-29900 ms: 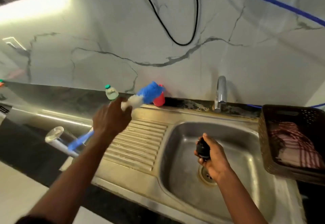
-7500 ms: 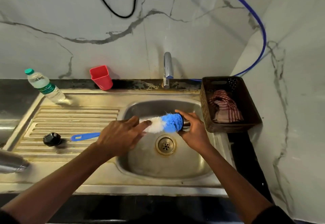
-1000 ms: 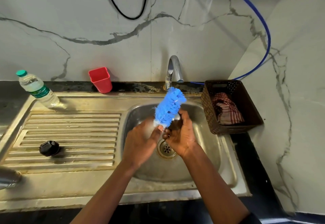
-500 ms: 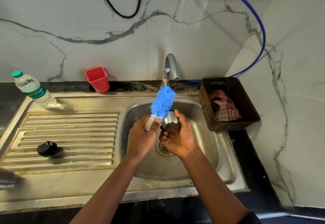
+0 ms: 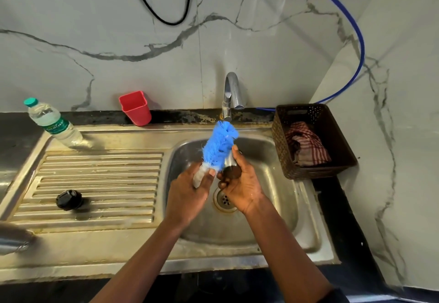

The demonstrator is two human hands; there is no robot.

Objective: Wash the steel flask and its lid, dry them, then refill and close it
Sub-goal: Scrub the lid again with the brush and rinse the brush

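Note:
Over the sink basin (image 5: 285, 210), my left hand (image 5: 187, 193) grips the white neck of a blue bottle brush (image 5: 219, 146), bristles pointing up toward the tap. My right hand (image 5: 247, 184) holds the small steel lid cup (image 5: 231, 168) against the bristles, its dark round end facing me. The black inner stopper (image 5: 69, 200) sits on the ribbed drainboard at the left. The steel flask (image 5: 11, 238) lies at the far left edge, mostly out of frame.
A curved tap (image 5: 231, 93) stands behind the basin. A water bottle (image 5: 53, 122) and a red cup (image 5: 135, 108) stand at the back of the drainboard. A brown basket (image 5: 282, 155) holding a checked cloth (image 5: 306, 146) sits right of the sink.
The brush and lid cup stay pressed together over the drain. The cup has turned in my right hand so its dark end now faces me, and the brush sits slightly further right.

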